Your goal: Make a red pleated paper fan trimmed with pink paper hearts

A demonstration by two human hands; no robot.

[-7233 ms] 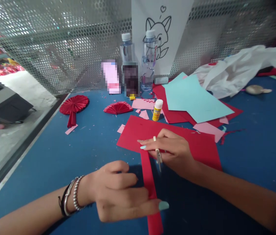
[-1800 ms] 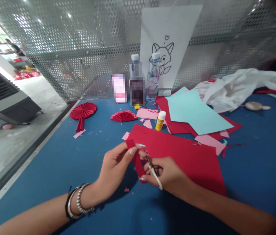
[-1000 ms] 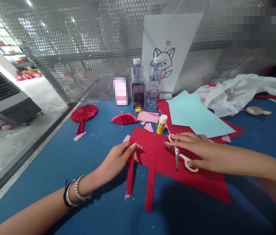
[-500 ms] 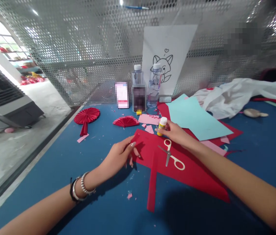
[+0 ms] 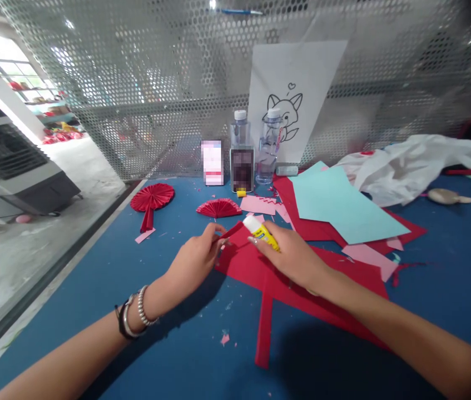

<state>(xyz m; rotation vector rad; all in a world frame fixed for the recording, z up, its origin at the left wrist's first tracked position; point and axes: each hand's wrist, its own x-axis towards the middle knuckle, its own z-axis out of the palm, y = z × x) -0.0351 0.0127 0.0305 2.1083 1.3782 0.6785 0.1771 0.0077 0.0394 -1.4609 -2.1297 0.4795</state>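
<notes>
A narrow folded strip of red paper (image 5: 234,228) is pinched in my left hand (image 5: 196,256), raised over the left end of a large red sheet (image 5: 243,264). My right hand (image 5: 291,253) grips a yellow glue stick (image 5: 267,238), tilted with its white end pointing up and left, close to the strip. Another red paper strip (image 5: 264,328) lies below, partly on the large sheet. My right hand and forearm cover nearly all of the scissors. Beyond my hands sit a pleated red half fan (image 5: 218,208) and pink paper pieces (image 5: 258,205).
A round red paper fan (image 5: 152,198) lies at left. Two water bottles (image 5: 266,150), two phone-like devices (image 5: 212,163) and a small yellow piece (image 5: 241,194) stand or lie at the back. Light blue paper (image 5: 343,203) and white plastic (image 5: 389,172) lie right. Behind rises a perforated metal panel (image 5: 168,72).
My right hand has lifted the glue stick from upright, brought it left and tilted it toward the red strip. The scissors are now mostly covered. My left hand has raised its strip slightly.
</notes>
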